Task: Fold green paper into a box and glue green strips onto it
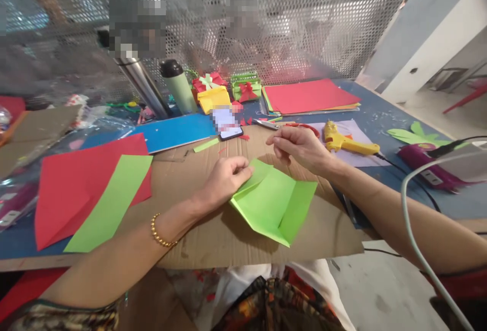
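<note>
My left hand (226, 176) is closed on the left edge of a folded sheet of bright green paper (262, 201), thumb and fingers pinching its upper left corner. The sheet has creased flaps raised at its sides, like a shallow open tray, and sits over the cardboard. My right hand (294, 145) hovers just above the far edge of the green paper, apart from it. Its fingers are loosely bent with gaps between them, and nothing shows in them. Beyond it lie scissors (266, 124) with red handles, partly hidden by that hand.
Brown cardboard (182, 244) covers the table's front. A yellow glue gun (348, 143) rests at right, its cord trailing near a purple power strip (426, 166). Red paper (61, 184) and a green strip (114, 204) lie left. A phone (227, 122) and bottles (178, 85) stand behind.
</note>
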Demonstrator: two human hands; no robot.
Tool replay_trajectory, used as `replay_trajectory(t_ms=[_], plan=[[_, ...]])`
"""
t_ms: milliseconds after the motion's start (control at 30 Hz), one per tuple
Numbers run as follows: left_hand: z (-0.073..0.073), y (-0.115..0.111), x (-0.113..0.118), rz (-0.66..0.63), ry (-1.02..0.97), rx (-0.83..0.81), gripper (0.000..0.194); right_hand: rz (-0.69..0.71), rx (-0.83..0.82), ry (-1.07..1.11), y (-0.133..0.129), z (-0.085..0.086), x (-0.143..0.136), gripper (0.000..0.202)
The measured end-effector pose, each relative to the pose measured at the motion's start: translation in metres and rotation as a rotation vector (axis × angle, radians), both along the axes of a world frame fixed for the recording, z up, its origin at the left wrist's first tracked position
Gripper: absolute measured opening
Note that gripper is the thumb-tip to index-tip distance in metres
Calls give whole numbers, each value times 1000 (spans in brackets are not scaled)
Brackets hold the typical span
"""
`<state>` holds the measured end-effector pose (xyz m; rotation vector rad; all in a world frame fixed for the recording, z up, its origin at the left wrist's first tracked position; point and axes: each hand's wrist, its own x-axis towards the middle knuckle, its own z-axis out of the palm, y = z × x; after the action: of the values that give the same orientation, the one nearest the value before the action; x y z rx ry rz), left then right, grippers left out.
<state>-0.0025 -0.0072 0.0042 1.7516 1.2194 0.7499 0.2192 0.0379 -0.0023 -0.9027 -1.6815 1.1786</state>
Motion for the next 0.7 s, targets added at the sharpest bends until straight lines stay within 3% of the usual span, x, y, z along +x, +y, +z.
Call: replay_trajectory(t_ms=[200,533,700], plan=[[3,-10,3,17,-11,3,33,-18,28,-57,-11,1,-5,51],[4,-18,7,-1,0,32,36,171,39,-143,-24,5,-11,27],[4,-18,8,16,-36,-44,36,119,114,-155,-25,3,-11,25]])
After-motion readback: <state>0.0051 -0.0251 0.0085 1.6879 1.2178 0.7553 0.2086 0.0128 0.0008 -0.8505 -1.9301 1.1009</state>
